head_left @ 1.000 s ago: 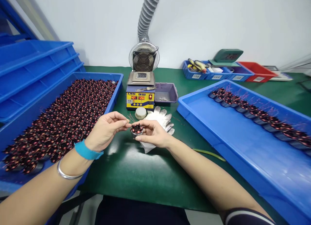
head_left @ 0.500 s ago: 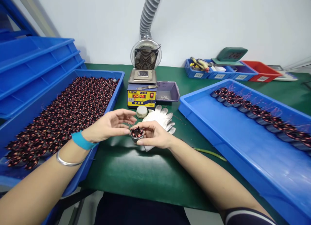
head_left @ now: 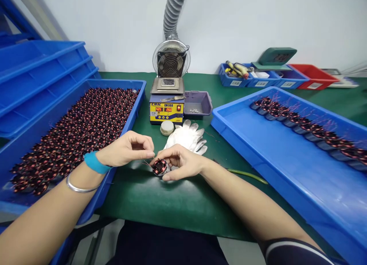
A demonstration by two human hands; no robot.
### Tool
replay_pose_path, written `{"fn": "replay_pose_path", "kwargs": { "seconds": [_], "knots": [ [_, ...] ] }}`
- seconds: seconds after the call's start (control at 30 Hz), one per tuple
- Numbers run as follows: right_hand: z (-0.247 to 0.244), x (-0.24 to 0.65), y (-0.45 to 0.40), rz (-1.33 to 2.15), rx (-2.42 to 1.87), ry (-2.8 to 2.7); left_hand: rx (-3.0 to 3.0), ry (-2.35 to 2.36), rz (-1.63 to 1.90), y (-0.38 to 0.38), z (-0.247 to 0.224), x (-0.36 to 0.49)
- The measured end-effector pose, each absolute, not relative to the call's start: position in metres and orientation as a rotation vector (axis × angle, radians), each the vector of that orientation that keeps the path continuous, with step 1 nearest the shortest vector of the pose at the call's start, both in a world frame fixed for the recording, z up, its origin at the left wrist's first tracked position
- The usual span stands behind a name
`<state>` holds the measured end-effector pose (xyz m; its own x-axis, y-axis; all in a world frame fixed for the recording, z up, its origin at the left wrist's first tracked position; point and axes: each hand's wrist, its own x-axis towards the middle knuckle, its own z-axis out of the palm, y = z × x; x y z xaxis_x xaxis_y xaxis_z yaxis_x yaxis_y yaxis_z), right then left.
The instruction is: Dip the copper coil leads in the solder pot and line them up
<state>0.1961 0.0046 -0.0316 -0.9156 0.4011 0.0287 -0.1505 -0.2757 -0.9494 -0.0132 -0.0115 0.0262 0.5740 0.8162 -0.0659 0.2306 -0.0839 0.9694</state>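
My right hand is closed around a small motor stator, a dark ring with copper windings, and tilts its open face toward me. Thin copper wires stick out from the stator's left side. Just to the left, the thumb and fingers of my left hand are pinched together on a thin wire; its exact run between the fingertips is too fine to follow. White gloves lie on the green table behind my right hand.
A blue tray packed with stators stands left; another blue tray holds a row along its far side. Behind the gloves are a solder pot, a round tin and a grey bin. A green tube lies right.
My left fingers have closed from a loose spread into a pinch beside the stator. The stator has tilted and come slightly lower in my right hand.
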Motion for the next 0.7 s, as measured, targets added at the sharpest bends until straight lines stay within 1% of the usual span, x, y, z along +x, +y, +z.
{"fn": "replay_pose_path", "kwargs": {
  "seconds": [0.1, 0.23, 0.3, 0.37, 0.47, 0.53, 0.6, 0.7],
  "knots": [
    [-0.032, 0.197, 0.003, 2.180, -0.288, -1.730, 1.554, 0.954, 0.705, -0.010, 0.023, -0.011],
    [-0.030, 0.198, 0.006, 2.086, -0.297, -1.778, 1.289, 1.063, 1.014, -0.004, 0.017, -0.013],
    [-0.030, 0.197, 0.008, 2.058, -0.322, -1.736, 1.213, 1.079, 1.079, -0.002, 0.017, -0.016],
    [-0.030, 0.197, 0.010, 2.042, -0.334, -1.672, 1.283, 1.031, 0.943, -0.002, 0.021, -0.019],
    [-0.031, 0.196, 0.011, 2.055, -0.325, -1.607, 1.461, 0.935, 0.546, -0.008, 0.029, -0.019],
    [-0.032, 0.196, 0.010, 2.084, -0.309, -1.605, 1.522, 0.941, 0.405, -0.013, 0.035, -0.017],
    [-0.031, 0.197, 0.009, 2.105, -0.283, -1.631, 1.541, 0.965, 0.398, -0.014, 0.040, -0.019],
    [-0.029, 0.198, 0.009, 2.106, -0.236, -1.668, 1.476, 0.958, 0.583, -0.009, 0.046, -0.028]
  ]
}}
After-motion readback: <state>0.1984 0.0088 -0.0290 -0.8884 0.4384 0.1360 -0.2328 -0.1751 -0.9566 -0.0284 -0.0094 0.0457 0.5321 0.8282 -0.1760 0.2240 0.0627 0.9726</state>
